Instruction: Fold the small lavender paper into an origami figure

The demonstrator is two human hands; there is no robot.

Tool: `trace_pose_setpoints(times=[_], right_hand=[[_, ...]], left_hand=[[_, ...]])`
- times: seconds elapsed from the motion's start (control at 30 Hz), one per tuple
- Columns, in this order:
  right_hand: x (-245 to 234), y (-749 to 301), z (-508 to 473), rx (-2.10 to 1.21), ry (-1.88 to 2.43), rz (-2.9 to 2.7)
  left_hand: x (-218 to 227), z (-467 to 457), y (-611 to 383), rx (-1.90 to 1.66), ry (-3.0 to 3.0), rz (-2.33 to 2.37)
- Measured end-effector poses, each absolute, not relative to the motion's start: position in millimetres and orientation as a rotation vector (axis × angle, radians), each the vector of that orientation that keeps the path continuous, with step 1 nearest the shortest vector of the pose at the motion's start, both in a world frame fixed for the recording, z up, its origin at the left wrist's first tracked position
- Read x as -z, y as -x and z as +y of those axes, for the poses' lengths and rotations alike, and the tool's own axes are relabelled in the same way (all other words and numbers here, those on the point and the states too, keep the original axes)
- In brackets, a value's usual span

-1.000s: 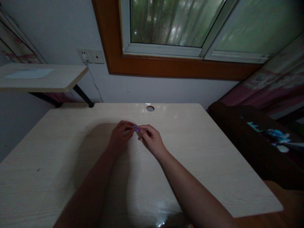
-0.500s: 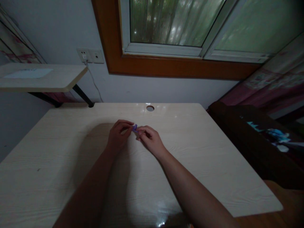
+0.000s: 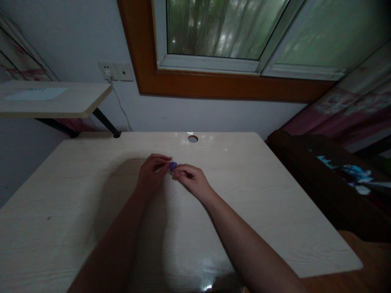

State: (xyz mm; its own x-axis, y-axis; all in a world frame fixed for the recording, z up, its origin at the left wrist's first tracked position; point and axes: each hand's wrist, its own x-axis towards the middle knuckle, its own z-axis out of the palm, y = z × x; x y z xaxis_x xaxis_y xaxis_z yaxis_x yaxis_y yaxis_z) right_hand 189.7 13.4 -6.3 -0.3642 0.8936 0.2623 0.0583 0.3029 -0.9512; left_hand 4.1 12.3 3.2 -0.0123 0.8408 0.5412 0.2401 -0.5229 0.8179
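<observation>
A small purple thing [image 3: 173, 165] is held between the fingertips of both hands, above the far middle part of the pale wood-grain bench [image 3: 262, 219]; it is too small and too much covered by the fingers for its exact shape to be told. The left hand [image 3: 152, 171] has its grip drawn to a narrow pinch at the thing's left side, with the thumb and fingertips close together. The right hand [image 3: 193, 178] comes in from the other side, its grip likewise nearly closed, thumb and forefinger at the thing's lower right edge. The hands are near each other, with the purple piece between them, and both forearms reach in from the near edge. Beyond the hands, a round hole [image 3: 192, 138] is set near the back edge of the bench. At the back left, a raised shelf [image 3: 87, 97] on dark legs bears a sheet of paper [image 3: 36, 94]; a white cable [image 3: 121, 106] hangs from the wall sockets [image 3: 115, 72] beside it. A window [image 3: 214, 32] in a brown wooden frame [image 3: 238, 88] is above the bench, and a patterned curtain [image 3: 345, 101] hangs at the right, over dark furniture [image 3: 305, 179].
</observation>
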Motion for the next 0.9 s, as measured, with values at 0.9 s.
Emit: trace_pose_setpoints(times=[0.9], right_hand=[[5.3, -190.1, 15.6, -1.173, 0.985, -1.544]], left_hand=[[1.2, 13.6, -1.7, -1.572, -1.845, 1.074]])
